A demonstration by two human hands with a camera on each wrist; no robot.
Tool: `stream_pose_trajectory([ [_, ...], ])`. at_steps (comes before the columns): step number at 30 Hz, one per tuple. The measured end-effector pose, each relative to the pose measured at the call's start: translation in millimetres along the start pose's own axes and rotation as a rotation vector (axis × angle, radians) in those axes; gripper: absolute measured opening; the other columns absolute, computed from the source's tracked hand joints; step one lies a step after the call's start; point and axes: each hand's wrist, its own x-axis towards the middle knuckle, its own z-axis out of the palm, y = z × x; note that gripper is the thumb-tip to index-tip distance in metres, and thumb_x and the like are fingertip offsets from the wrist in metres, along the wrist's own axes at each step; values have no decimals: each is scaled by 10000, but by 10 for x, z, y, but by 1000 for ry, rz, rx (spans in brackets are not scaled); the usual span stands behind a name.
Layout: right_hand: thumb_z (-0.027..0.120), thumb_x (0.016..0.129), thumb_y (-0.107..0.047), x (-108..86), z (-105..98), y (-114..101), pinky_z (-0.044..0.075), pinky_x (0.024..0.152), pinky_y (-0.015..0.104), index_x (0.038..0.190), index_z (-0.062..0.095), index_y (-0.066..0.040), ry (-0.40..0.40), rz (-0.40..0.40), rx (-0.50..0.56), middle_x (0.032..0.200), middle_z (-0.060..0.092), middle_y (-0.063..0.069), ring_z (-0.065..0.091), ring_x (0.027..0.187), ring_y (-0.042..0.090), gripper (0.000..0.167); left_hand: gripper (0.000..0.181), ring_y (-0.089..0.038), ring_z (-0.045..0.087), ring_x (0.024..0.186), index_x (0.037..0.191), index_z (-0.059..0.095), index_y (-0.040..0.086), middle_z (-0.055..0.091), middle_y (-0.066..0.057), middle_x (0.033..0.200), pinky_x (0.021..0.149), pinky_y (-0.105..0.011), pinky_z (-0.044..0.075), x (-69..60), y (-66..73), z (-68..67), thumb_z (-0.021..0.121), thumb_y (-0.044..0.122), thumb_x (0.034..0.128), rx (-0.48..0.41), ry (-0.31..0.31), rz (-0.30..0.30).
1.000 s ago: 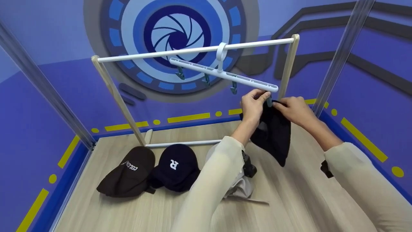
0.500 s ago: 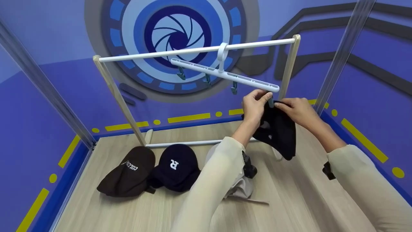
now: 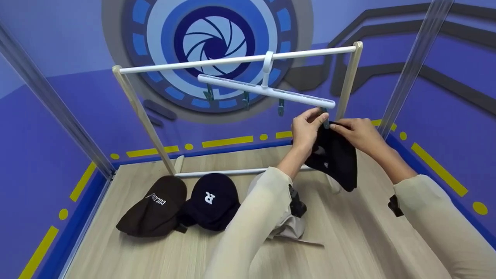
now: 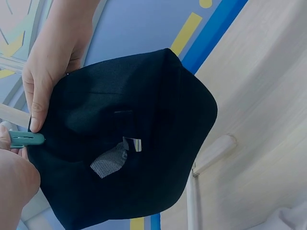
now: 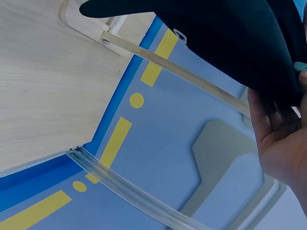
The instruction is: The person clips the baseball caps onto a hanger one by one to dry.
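A black hat (image 3: 337, 159) hangs in the air below the right end of a white clip hanger (image 3: 248, 87). My left hand (image 3: 305, 130) pinches a green clip (image 4: 26, 139) at that end; the clip's tip lies over the hat's edge in the left wrist view. My right hand (image 3: 360, 133) grips the same edge just to the right of the clip, thumb on the near side. The left wrist view shows the hat's inside, with a grey label (image 4: 110, 160). In the right wrist view my right hand (image 5: 283, 139) is beneath the hat (image 5: 230, 38).
The hanger hooks over the white bar (image 3: 186, 66) of a wooden-sided rack; several more clips dangle from it. On the table (image 3: 116, 255) lie a dark brown cap (image 3: 155, 209), a navy cap (image 3: 215, 205) with an R, and a pale grey hat (image 3: 292, 226), partly behind my left sleeve.
The hat has shifted slightly right and its lower end has risen. The hanger has turned a little, its left end moving left and down. Both hands keep their hold.
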Motion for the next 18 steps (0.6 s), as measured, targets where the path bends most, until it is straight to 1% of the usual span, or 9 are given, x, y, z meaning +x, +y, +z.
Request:
stream_pose_trajectory([
  [5,595,1038,-371,0,-4,2,358,576,346,891,695,-68,-30,6,-11,615,466,10,455,575,195,351,291,-5,676,880,1141,768,50,768,2,1019,790,-163,546,-8,-20,-72,809,177,883,-16,-39,32],
  [11,599,1037,-357,-12,21,2,396,604,353,1019,744,-51,-79,11,6,702,594,51,508,618,200,339,261,-19,697,914,1127,763,55,767,-24,1054,813,-176,552,-12,-41,-171,807,133,882,-17,-98,66],
  [15,599,1039,-344,-13,48,-4,428,627,360,1091,741,-35,-140,14,14,785,659,83,551,655,206,343,265,-49,710,940,1137,755,41,767,-61,1073,822,-183,550,-30,-64,-247,800,102,884,13,-132,97],
  [18,606,1037,-314,-13,56,-4,440,638,366,1106,729,-17,-172,7,-1,838,685,104,576,685,214,329,253,-40,706,938,1144,751,41,766,-72,1081,824,-180,548,-50,-98,-318,784,96,899,72,-162,139],
])
